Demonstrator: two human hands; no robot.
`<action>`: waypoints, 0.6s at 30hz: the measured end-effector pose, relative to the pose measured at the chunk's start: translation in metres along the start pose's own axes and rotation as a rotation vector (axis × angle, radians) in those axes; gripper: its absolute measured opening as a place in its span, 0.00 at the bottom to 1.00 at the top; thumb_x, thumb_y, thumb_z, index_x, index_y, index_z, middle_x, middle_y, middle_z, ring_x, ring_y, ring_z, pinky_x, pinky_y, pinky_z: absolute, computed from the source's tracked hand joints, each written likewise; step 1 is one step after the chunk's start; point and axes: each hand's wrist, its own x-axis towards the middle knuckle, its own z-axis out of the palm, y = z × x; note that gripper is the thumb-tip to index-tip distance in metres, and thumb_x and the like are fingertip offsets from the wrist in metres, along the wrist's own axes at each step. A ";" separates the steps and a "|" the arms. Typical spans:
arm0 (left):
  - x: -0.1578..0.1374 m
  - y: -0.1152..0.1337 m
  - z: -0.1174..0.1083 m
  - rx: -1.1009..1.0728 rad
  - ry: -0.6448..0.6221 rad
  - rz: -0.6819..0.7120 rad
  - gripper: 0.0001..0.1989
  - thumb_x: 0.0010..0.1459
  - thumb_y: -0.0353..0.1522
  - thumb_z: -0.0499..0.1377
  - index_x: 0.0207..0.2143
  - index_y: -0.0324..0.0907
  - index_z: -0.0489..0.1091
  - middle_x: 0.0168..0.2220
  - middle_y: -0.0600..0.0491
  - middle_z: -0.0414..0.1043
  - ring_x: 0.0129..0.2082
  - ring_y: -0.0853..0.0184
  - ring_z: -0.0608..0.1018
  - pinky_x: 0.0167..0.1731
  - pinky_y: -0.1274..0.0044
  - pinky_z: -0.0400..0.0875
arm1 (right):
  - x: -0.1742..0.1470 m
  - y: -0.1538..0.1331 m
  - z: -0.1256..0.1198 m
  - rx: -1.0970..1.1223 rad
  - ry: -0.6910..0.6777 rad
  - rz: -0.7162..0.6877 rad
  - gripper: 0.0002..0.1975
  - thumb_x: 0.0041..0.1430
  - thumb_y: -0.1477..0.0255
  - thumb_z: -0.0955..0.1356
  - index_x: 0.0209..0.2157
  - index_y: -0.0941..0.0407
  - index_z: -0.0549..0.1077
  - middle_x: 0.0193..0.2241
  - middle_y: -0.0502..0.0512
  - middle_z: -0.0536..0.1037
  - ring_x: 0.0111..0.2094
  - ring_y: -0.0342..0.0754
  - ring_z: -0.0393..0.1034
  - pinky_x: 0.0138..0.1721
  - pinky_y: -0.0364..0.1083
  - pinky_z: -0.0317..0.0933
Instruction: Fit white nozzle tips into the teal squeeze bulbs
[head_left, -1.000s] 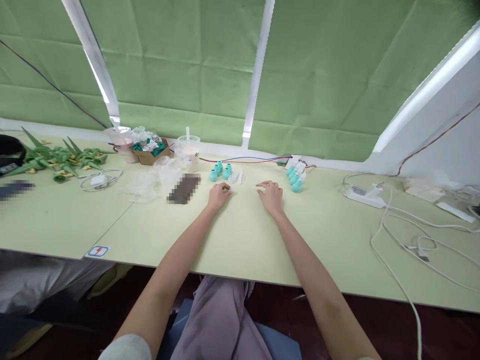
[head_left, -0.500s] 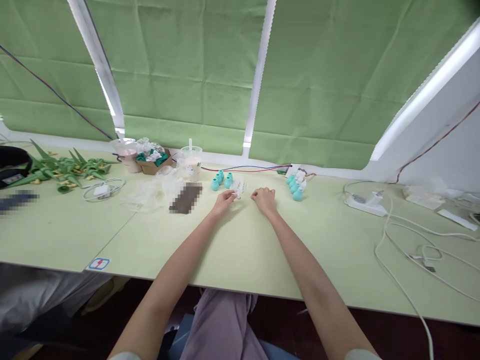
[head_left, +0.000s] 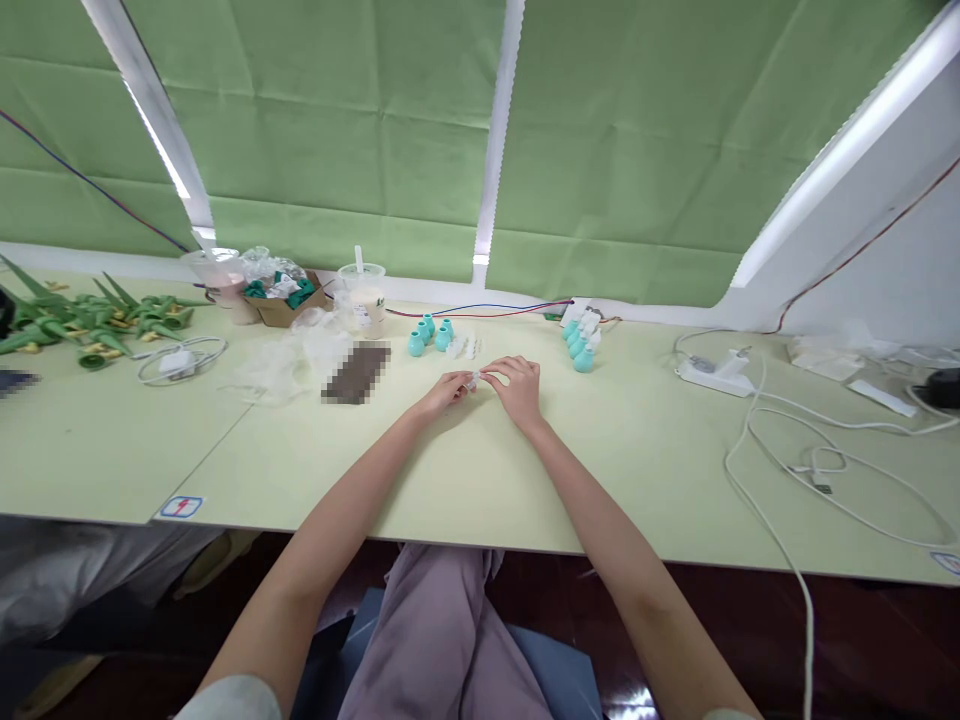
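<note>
Between my hands is a small clear-white plastic piece (head_left: 474, 380), too small to make out in detail. My left hand (head_left: 445, 392) pinches it from the left, fingers closed. From the right, the fingertips of my right hand (head_left: 517, 388) close on the same piece. Just behind my hands, several small white pieces (head_left: 466, 346) lie on the table beside several turquoise round bottles with open necks (head_left: 426, 333). On the right stands a row of turquoise bottles with white tops (head_left: 582, 350).
To the left are a dark pixelated patch (head_left: 357, 373), crumpled clear plastic bags (head_left: 300, 350), a drink cup with a straw (head_left: 367, 305), a cardboard box (head_left: 282, 310) and green plastic parts (head_left: 112, 318). A power strip (head_left: 716, 378) with white cables (head_left: 739, 460) lies right.
My right hand has moved left to meet my left hand at a small white piece. The left hand has come away from the other white pieces. The whole view has shifted slightly.
</note>
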 end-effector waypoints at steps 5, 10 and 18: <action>-0.004 0.005 0.001 0.042 0.021 -0.012 0.15 0.50 0.42 0.54 0.24 0.38 0.66 0.19 0.57 0.56 0.19 0.75 0.56 0.19 0.78 0.47 | -0.001 0.003 0.001 -0.032 -0.040 -0.038 0.11 0.62 0.68 0.62 0.35 0.48 0.77 0.37 0.50 0.77 0.42 0.48 0.65 0.47 0.50 0.43; -0.006 0.008 0.002 0.030 0.012 -0.003 0.15 0.52 0.40 0.54 0.23 0.38 0.67 0.18 0.57 0.57 0.18 0.76 0.56 0.20 0.78 0.49 | -0.005 0.003 0.006 -0.026 -0.026 -0.056 0.13 0.63 0.67 0.61 0.35 0.48 0.77 0.37 0.50 0.77 0.41 0.47 0.65 0.48 0.49 0.43; -0.003 0.003 0.002 0.023 0.012 -0.012 0.14 0.51 0.40 0.54 0.23 0.37 0.67 0.19 0.57 0.57 0.18 0.76 0.55 0.20 0.78 0.47 | -0.004 0.003 0.008 -0.008 -0.039 -0.027 0.13 0.63 0.65 0.61 0.35 0.48 0.77 0.37 0.50 0.77 0.41 0.47 0.65 0.48 0.49 0.42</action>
